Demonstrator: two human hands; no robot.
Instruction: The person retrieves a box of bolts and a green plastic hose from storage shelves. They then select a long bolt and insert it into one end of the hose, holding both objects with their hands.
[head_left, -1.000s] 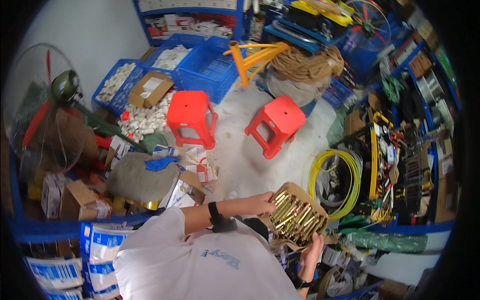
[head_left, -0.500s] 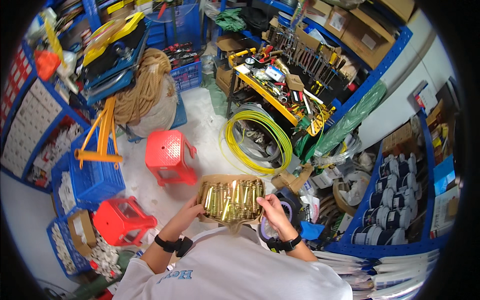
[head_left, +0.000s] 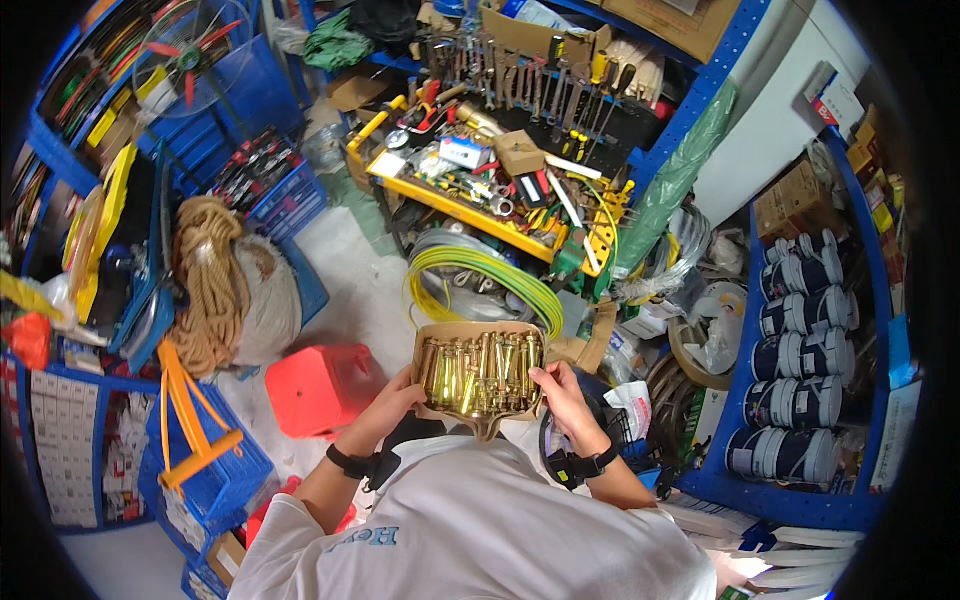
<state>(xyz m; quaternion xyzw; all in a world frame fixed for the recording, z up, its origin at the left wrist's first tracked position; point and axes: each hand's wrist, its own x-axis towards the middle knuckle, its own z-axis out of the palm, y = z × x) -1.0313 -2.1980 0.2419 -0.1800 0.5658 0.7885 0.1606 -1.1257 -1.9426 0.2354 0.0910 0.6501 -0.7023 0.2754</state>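
Observation:
An open cardboard box (head_left: 486, 427) full of brass-coloured bolts (head_left: 482, 372) is held up in front of my chest. The bolts lie side by side, their shafts pointing toward and away from me. My left hand (head_left: 398, 398) grips the box's left side, fingers partly hidden. On the opposite side my right hand (head_left: 562, 393) has closed on the edge, its thumb over the rim.
Ahead stands a yellow-edged tool bench (head_left: 470, 215) crowded with hand tools. Below it leans a yellow-green cable coil (head_left: 485, 270). A red stool (head_left: 322, 388) is at left, near an orange metal frame (head_left: 195, 425). Striped cans (head_left: 800, 360) fill the right shelf.
My view has turned rightward and come nearer the tool bench, and the red stool now sits lower. The box of bolts stays in both hands.

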